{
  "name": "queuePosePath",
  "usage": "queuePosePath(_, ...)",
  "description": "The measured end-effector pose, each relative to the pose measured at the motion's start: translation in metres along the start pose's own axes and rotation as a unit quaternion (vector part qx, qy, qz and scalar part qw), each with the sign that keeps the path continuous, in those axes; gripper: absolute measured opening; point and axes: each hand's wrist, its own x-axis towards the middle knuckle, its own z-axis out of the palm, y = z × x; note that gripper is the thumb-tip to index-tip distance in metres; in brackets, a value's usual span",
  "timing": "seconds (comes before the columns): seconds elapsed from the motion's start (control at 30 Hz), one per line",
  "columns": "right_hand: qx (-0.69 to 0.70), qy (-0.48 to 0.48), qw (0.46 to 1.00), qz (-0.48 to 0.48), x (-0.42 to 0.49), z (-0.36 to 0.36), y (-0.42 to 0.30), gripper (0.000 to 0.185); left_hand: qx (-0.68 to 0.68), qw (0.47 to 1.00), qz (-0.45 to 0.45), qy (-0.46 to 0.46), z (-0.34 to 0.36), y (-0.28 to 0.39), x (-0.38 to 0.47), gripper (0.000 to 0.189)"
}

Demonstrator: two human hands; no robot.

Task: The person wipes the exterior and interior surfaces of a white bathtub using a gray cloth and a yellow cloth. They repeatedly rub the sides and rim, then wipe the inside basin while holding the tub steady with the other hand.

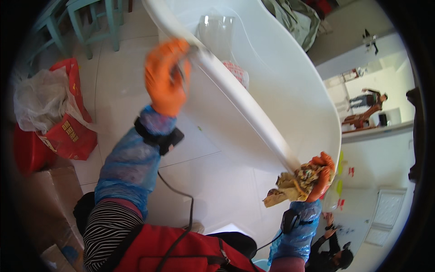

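Observation:
My left hand, in an orange rubber glove, is at the rim of a white bathtub. Its fingers close around a small dark metallic tool, too blurred to name exactly. A grey blurred tip meets the rim beside the fingers. My right hand, also in an orange glove, grips a crumpled, soiled brown cloth or paper by the lower end of the rim. Inside the tub are a clear plastic container and a white plastic bag with red print.
A red shopping bag with white plastic film is on the tiled floor at left, above a cardboard box. Green stools stand at upper left. One person is beyond the doorway; another is at lower right. A cable hangs before me.

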Motion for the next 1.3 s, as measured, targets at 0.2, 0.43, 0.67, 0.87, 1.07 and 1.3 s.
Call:
queuePosePath(0.2, 0.161, -0.002, 0.983, -0.09, 0.0, -0.015, 0.022, 0.055, 0.131, 0.978, -0.014, -0.16, 0.016, -0.024, 0.044, 0.022)
queuePosePath(0.43, 0.209, 0.232, 0.93, -0.193, -0.068, -0.042, 0.048, 0.054, -0.01, 0.942, -0.035, -0.335, 0.055, 0.101, 0.006, 0.024)
queuePosePath(0.67, 0.03, 0.426, 0.897, -0.11, -0.134, -0.092, 0.061, 0.054, -0.142, 0.883, 0.063, -0.444, 0.112, 0.252, -0.065, 0.04)
queuePosePath(0.87, 0.135, 0.452, 0.874, -0.117, -0.126, -0.089, 0.056, 0.053, -0.149, 0.868, 0.141, -0.451, 0.154, 0.336, -0.083, 0.038)
queuePosePath(1.07, 0.06, 0.411, 0.91, -0.018, -0.11, -0.07, 0.042, 0.051, -0.226, 0.856, 0.163, -0.435, 0.122, 0.242, -0.053, 0.045)
queuePosePath(1.3, 0.223, 0.321, 0.916, 0.088, -0.101, -0.057, 0.037, 0.065, -0.035, 0.86, 0.133, -0.492, 0.049, 0.145, 0.013, 0.059)
